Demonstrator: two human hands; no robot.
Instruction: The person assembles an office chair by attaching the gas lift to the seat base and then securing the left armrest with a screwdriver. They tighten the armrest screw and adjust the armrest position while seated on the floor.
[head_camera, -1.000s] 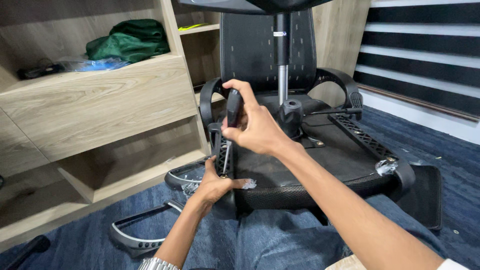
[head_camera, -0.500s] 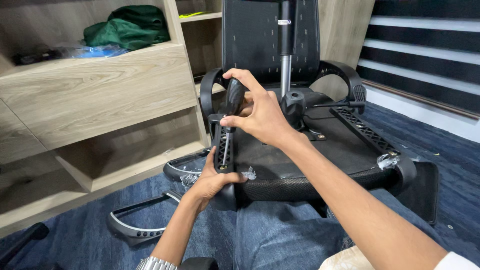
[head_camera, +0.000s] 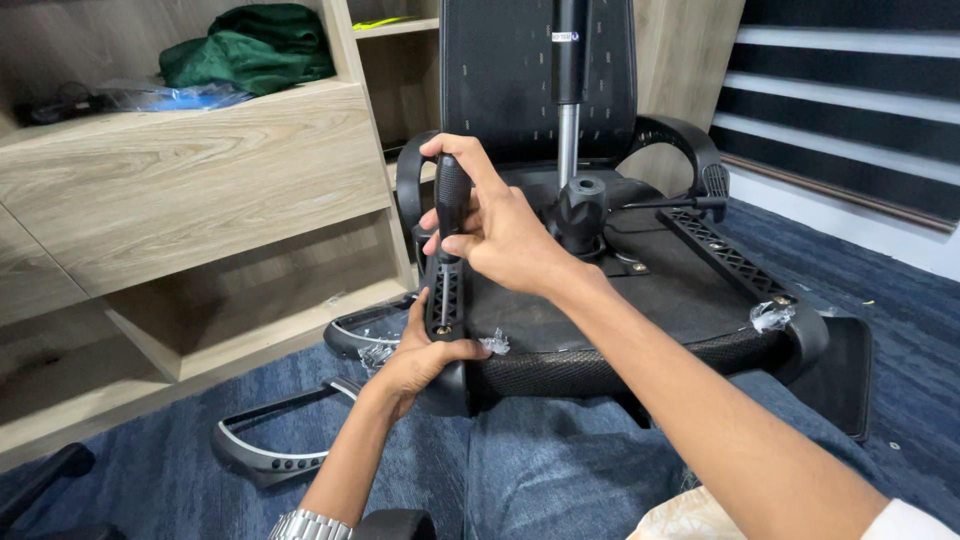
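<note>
An office chair (head_camera: 640, 300) lies upside down on the blue carpet (head_camera: 900, 330), with its seat bottom facing up. A shiny metal pole (head_camera: 568, 130) stands up from the middle of the seat.

The right hand (head_camera: 495, 225) holds a screwdriver (head_camera: 449, 215) by its black handle. The fingers are curled around the handle and pinch it tight, with the thumb on the near side. The screwdriver stands almost straight up. Its thin metal tip points down into a black armrest bracket (head_camera: 443, 300) at the left edge of the seat.

The left hand (head_camera: 425, 350) is at the bottom of that bracket. Its fingers are wrapped around the bracket's lower end and press it against the seat edge.

The screwdriver looks light and stiff. The handle looks thick and easy to grip, so the middle of the handle is a good place to hold it. The tip is thin and could slip off the screw if it tilts. The bracket looks like hard plastic, stiff and not heavy. The chair itself looks heavy and will likely stay put.

A curved black and silver armrest piece (head_camera: 270, 445) lies on the carpet near the left arm. Wooden shelves (head_camera: 200, 190) stand on the left, with a green cloth (head_camera: 250, 45) on top.
</note>
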